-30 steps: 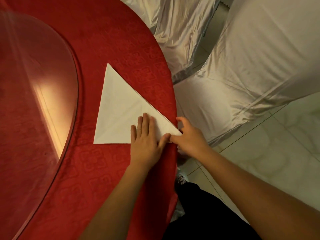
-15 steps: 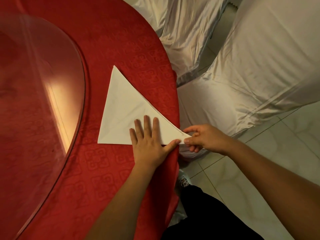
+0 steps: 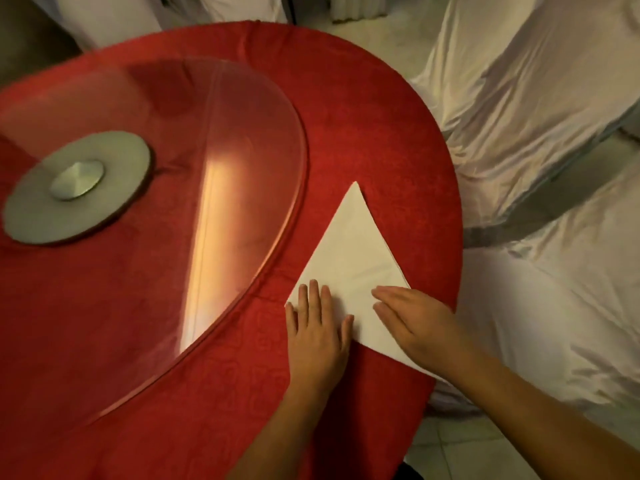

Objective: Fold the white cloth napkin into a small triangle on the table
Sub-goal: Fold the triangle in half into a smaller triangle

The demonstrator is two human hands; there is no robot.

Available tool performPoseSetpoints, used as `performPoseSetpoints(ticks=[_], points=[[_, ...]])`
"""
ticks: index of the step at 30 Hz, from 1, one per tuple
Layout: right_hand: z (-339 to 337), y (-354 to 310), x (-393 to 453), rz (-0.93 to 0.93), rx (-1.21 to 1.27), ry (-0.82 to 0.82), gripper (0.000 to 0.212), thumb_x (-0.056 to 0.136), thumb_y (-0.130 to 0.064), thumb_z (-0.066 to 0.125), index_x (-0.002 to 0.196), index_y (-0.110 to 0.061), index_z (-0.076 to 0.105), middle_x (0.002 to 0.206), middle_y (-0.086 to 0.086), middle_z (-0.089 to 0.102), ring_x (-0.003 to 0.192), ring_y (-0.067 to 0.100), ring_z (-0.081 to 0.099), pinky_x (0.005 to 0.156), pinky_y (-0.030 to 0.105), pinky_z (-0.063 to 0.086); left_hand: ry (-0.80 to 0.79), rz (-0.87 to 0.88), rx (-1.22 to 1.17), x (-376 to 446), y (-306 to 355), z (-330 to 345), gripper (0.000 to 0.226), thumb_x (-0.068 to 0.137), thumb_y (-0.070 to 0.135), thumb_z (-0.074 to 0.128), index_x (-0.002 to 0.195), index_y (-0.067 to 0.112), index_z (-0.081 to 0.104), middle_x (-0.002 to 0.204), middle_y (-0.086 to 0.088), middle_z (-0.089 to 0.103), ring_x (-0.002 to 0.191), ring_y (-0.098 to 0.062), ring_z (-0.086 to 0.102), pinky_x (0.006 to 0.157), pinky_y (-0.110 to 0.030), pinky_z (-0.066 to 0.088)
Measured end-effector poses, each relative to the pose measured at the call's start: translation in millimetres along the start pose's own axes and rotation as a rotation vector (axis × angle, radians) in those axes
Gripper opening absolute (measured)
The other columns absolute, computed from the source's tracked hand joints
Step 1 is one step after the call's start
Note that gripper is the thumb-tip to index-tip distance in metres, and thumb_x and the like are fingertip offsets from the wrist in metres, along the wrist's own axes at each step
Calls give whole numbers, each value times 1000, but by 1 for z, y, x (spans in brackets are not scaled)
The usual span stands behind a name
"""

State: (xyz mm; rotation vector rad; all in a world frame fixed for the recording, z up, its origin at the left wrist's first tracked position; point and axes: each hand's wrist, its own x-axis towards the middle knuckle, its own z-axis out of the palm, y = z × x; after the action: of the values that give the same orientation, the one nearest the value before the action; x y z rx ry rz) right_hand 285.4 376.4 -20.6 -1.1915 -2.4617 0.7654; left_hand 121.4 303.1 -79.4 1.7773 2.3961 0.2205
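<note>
Fingers (image 3: 313, 296) of the left hand (image 3: 317, 336) lie straight on the napkin (image 3: 349, 258) — the right hand (image 3: 420, 323) flat too, gripping nothing. The napkin, a triangle, sits beside the glass turntable (image 3: 156, 150) near the tabletop (image 3: 363, 116) edge. Likely smoothing; next fold needs a lifted corner — covered chairs (image 3: 536, 116) stand clear.

The white cloth napkin (image 3: 349, 258) lies flat as a folded triangle near the right edge of the red-clothed surface (image 3: 363, 109). Its sharp apex points away from the person; its near right corner reaches the surface's edge.
</note>
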Motion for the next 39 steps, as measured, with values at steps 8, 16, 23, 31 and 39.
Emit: performPoseSetpoints(ticks=[8,16,23,31,39], points=[[75,-30,117,-320,-239,-367,56,100,-45,17,147,-17,28,157,1,24,145,13,11,116,32,4,-140,-85,36,16,-14,11,82,89,66,21,148,10,23,155,-16,22,145,-34,3,114,-54,-1],[87,21,162,-282,-463,-313,82,88,-66,-5,150,-13,6,160,3,5,146,15,-6,116,41,-7,-125,-153,27,20,-10,13,107,76,87,25,145,6,31,154,-14,23,144,-31,15,110,-55,12],[68,59,247,-40,-520,-173,86,87,-68,4,150,-10,8,160,7,6,147,20,-1,117,48,-3,-101,-151,32,20,-11,20,107,74,87,30,145,5,33,154,-15,23,144,-32,17,110,-55,13],[67,72,266,-37,-488,-166,89,82,-76,1,151,-19,4,161,4,3,146,20,-5,115,52,-4,-118,-158,44,19,-11,24,107,76,86,28,149,8,22,157,-14,16,146,-29,9,112,-55,9],[24,71,214,-220,-432,-204,71,88,-69,10,149,-32,5,161,2,0,146,27,-7,115,55,3,-104,-170,19,19,-13,20,96,80,84,16,150,21,-1,159,-7,-5,146,-21,-15,115,-51,-7]])
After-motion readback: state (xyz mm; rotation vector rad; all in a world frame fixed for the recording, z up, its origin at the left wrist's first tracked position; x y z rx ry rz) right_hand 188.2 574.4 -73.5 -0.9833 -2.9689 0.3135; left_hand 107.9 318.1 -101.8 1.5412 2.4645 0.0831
